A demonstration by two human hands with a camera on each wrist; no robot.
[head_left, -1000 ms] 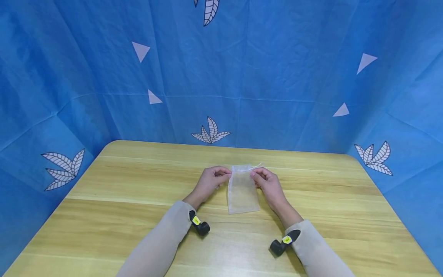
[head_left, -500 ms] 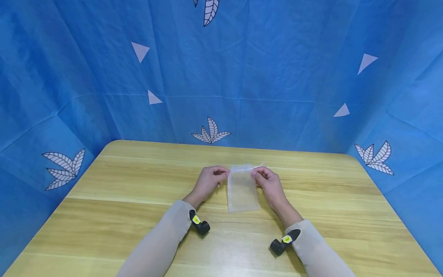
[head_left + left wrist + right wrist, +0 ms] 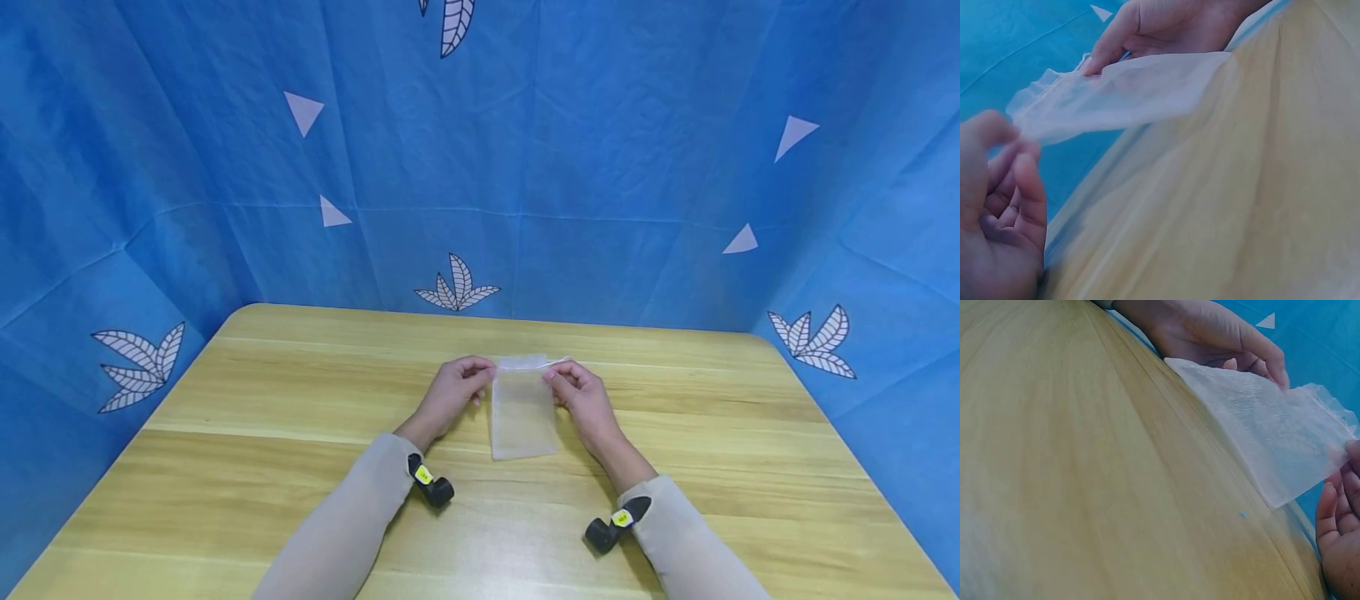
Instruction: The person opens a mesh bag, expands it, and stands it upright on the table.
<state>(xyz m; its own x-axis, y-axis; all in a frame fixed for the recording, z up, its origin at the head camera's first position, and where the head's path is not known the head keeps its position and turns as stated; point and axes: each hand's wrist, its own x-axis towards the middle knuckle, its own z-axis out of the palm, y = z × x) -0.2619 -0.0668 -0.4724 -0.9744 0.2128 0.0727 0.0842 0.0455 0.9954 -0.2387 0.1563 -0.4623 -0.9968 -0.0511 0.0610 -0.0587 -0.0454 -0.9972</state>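
I see a small sheer white mesh bag [image 3: 522, 410] held just over the middle of the desk [image 3: 247, 400], a little toward the far edge. Its long axis runs from the near edge to the far edge, with the ruffled open mouth pointing at the far edge and the closed bottom toward me. My left hand [image 3: 452, 392] has its grip on the mouth's left corner, thumb and fingers pinching the mesh; my right hand [image 3: 583, 396] pinches the right corner the same way, and a thin white string [image 3: 558, 361] trails off from there. In the left wrist view the bag [image 3: 1129, 94] is stretched between the two hands, with my left hand [image 3: 997, 219] low in the corner and my right hand [image 3: 1166, 28] at the top. In the right wrist view the bag [image 3: 1266, 434] hangs slanted above the wood, the left hand [image 3: 1210, 331] behind it and the right hand [image 3: 1340, 531] at the lower corner. I can see through the mesh, and it looks flat; I make out nothing inside.

The desk is pale yellow wood with rounded far corners. Blue cloth [image 3: 525, 150] printed with white leaves and triangles walls it in on three sides.
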